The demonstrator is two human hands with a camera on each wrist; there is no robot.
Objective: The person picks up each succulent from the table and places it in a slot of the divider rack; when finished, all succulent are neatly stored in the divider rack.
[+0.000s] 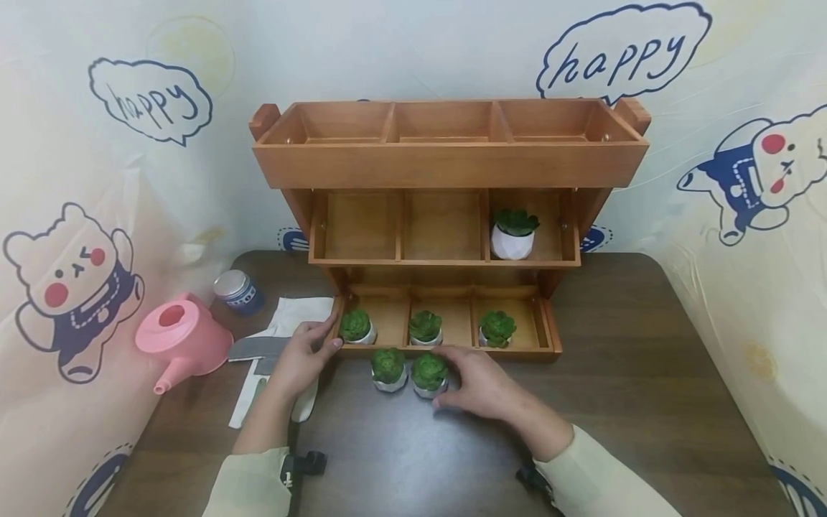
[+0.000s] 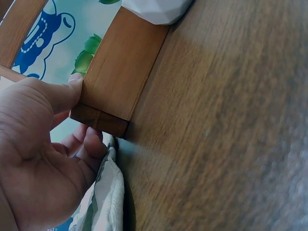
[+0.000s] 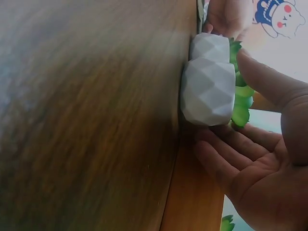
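Observation:
My left hand (image 1: 301,357) grips the front left corner of a wooden shelf (image 1: 452,166) at its bottom tier; in the left wrist view the thumb lies on the corner's upper edge, with fingers curled at its side. My right hand (image 1: 482,382) is around the right side of a small potted succulent (image 1: 429,374), thumb and fairly straight fingers on either side of the white faceted pot (image 3: 209,91). Beside it on the table stands another potted succulent (image 1: 388,368). The bottom tier holds a left plant (image 1: 356,327), a middle plant (image 1: 425,327) and a right plant (image 1: 497,329).
A larger succulent (image 1: 514,233) sits in the middle tier's right compartment. Left of the shelf are a pink watering can (image 1: 184,337), a blue jar (image 1: 240,291) and white-grey gloves (image 1: 284,323). A printed cloth (image 1: 413,50) hangs behind the dark table (image 1: 646,402).

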